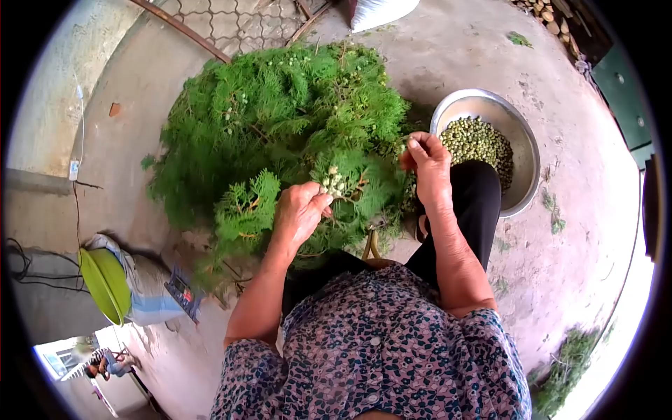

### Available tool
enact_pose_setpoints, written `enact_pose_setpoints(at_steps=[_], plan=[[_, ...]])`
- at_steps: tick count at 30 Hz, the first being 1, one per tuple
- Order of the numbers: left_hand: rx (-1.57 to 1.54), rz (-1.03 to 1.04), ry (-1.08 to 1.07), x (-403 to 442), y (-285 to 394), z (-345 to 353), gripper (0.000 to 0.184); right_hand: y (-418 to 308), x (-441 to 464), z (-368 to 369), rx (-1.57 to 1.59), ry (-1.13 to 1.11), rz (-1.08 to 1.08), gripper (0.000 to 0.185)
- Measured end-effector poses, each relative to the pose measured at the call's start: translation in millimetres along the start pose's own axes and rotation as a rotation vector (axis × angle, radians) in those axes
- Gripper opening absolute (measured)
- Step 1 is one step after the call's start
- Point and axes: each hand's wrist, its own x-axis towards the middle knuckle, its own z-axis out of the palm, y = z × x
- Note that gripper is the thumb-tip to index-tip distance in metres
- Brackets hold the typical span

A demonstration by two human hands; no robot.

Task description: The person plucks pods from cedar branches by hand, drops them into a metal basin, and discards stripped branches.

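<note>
My left hand (299,211) is closed around an evergreen sprig (253,199) that looks like arborvitae. A cluster of pale green cones (334,183) shows at its fingertips. My right hand (430,168) is raised beside the metal basin (530,180), thumb and fingers pinched together. Whatever sits in that pinch, if anything, is too small to make out. Small green-brown cones (481,143) cover much of the basin's bottom. In front of both hands lies a large heap of feathery green branches (280,105), with more pale cones among the foliage.
My knee in black trousers (483,185) overlaps the basin's near rim. A white sack (381,12) stands beyond the heap. On the left are a lime-green basin (105,283) and a filled bag (150,287). Loose sprigs (553,210) lie on the concrete floor (581,154) at right.
</note>
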Motion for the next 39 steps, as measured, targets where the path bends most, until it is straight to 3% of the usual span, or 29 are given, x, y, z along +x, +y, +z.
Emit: enact_pose_setpoints(at_steps=[3, 6, 10, 11, 13, 15, 17, 18, 19, 21, 24, 27, 31, 33, 39], plan=[[0.098, -0.020, 0.084, 1, 2, 4, 0.011, -2, -7, 18, 0.437, -0.290, 0.139, 0.017], [0.049, 0.080, 0.150, 2, -15, 20, 0.013, 3, -13, 32, 0.512, -0.385, 0.269, 0.017], [0.225, 0.057, 0.129, -3, -11, 26, 0.018, 14, -19, 42, -0.044, -0.465, 0.182, 0.016], [0.220, 0.054, 0.126, -4, -13, 28, 0.018, 15, -21, 47, -0.335, -0.477, -0.017, 0.021], [0.294, 0.090, 0.141, -6, -13, 30, 0.019, 26, -19, 48, -0.587, -0.545, -0.405, 0.024], [0.308, 0.076, 0.134, -7, -13, 31, 0.019, 29, -22, 50, -0.564, -0.549, -0.332, 0.022], [0.259, 0.108, 0.135, -9, -15, 33, 0.019, 34, -23, 49, -0.574, -0.491, -0.108, 0.019], [0.274, 0.120, 0.147, -9, -16, 33, 0.020, 38, -23, 48, -0.564, -0.479, -0.238, 0.012], [0.269, 0.115, 0.146, -10, -18, 33, 0.020, 37, -21, 47, -0.568, -0.482, -0.233, 0.012], [0.235, 0.093, 0.113, -14, -19, 31, 0.019, 30, -10, 40, -0.435, -0.169, 0.073, 0.011], [0.119, 0.076, 0.146, -12, -22, 32, 0.018, 19, -6, 37, 0.106, -0.307, 0.217, 0.012], [0.069, 0.035, 0.146, -11, -22, 29, 0.017, 10, -18, 45, 0.220, -0.393, 0.335, 0.012], [-0.012, 0.047, 0.130, -12, -21, 26, 0.015, 23, -22, 37, -0.025, -0.545, 0.268, 0.011], [-0.016, 0.049, 0.130, -12, -19, 26, 0.015, 25, -26, 42, -0.363, -0.609, -0.215, 0.016], [0.034, 0.087, 0.150, -9, -31, 30, 0.014, 23, -42, 52, -0.451, -0.668, -0.272, 0.024]])
